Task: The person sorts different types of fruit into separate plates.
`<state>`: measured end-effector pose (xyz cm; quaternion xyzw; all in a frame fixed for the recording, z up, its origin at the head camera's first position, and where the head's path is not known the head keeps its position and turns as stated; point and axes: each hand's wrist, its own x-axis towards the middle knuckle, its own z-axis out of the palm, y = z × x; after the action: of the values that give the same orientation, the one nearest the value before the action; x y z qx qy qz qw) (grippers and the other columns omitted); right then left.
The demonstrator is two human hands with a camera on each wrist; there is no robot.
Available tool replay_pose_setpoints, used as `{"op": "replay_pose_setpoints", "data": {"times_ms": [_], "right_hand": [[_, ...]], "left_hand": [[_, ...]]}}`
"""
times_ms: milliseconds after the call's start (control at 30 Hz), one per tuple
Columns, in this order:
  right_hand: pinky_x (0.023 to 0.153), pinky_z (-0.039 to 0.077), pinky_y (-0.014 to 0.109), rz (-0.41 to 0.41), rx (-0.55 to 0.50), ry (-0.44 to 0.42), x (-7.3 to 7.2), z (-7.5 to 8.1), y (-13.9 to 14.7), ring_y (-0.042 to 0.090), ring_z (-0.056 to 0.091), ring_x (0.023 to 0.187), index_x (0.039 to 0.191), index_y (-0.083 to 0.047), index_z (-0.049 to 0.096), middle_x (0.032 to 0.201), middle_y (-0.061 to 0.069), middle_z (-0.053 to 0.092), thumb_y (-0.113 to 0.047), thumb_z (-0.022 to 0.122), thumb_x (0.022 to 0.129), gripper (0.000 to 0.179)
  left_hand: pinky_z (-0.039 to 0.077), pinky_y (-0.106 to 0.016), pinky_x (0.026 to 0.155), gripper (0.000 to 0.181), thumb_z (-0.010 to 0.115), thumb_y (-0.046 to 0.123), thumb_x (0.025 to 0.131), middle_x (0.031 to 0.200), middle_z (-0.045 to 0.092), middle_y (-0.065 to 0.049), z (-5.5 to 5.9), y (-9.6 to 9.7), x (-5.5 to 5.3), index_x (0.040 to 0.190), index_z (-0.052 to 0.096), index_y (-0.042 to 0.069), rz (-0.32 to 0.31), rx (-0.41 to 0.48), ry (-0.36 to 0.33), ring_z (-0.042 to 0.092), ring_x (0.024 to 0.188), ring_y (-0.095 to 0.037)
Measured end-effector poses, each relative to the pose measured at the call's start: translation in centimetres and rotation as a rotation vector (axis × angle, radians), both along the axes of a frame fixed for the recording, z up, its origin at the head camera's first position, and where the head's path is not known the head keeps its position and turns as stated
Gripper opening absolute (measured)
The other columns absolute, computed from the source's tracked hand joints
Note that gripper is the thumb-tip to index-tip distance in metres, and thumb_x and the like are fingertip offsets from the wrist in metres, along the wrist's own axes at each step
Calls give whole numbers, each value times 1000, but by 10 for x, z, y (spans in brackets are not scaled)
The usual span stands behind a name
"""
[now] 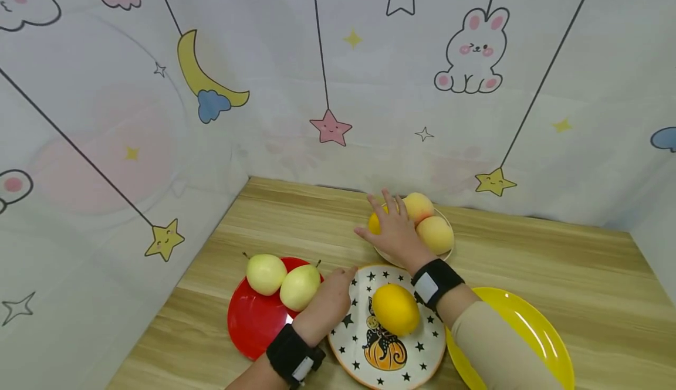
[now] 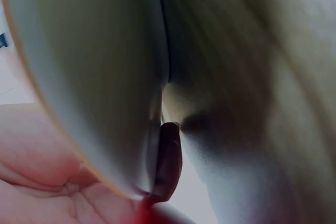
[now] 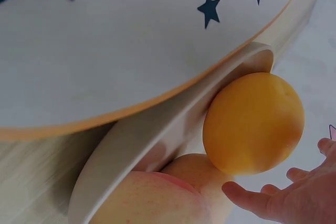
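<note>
My left hand [image 1: 331, 299] grips the left rim of a white star-patterned plate [image 1: 345, 334]. In the left wrist view a fingertip [image 2: 169, 161] shows under the plate's edge. On this plate lies a yellow-orange fruit [image 1: 395, 309]. Over a small pale bowl [image 1: 448, 254] my right hand [image 1: 398, 234] reaches with spread fingers. The bowl holds two peaches [image 1: 436, 235] and another yellow-orange fruit [image 3: 254, 123], partly hidden by the hand in the head view. In the right wrist view the visible fingers are apart from that fruit.
A red plate [image 1: 245, 325] with two pale green fruits [image 1: 300, 288], stems on, stands at the left. To the right a yellow plate [image 1: 544, 337] lies partly under my right sleeve [image 1: 496, 343]. A printed cloth wall [image 1: 380, 85] bounds the wooden table [image 1: 528, 255].
</note>
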<state>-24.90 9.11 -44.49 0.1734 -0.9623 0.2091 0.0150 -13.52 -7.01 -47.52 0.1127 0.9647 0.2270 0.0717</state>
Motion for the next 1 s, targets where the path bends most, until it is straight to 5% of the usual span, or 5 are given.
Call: {"op": "replay_pose_setpoints", "data": {"times_ms": [600, 1000], "right_hand": [[104, 30, 64, 35, -46, -95, -8, -6, 2, 48, 8, 141, 152, -22, 19, 158, 15, 9, -61, 54, 86, 84], [101, 33, 67, 35, -61, -80, -12, -16, 0, 50, 9, 139, 151, -22, 21, 157, 16, 12, -54, 59, 87, 81]], "left_hand": [[53, -38, 88, 47, 53, 0, 91, 119, 58, -16, 0, -1, -3, 137, 48, 5, 22, 5, -49, 59, 102, -24], [53, -38, 87, 46, 54, -1, 91, 118, 59, -16, -2, -1, -2, 137, 49, 5, 26, 11, -43, 59, 101, -23]]}}
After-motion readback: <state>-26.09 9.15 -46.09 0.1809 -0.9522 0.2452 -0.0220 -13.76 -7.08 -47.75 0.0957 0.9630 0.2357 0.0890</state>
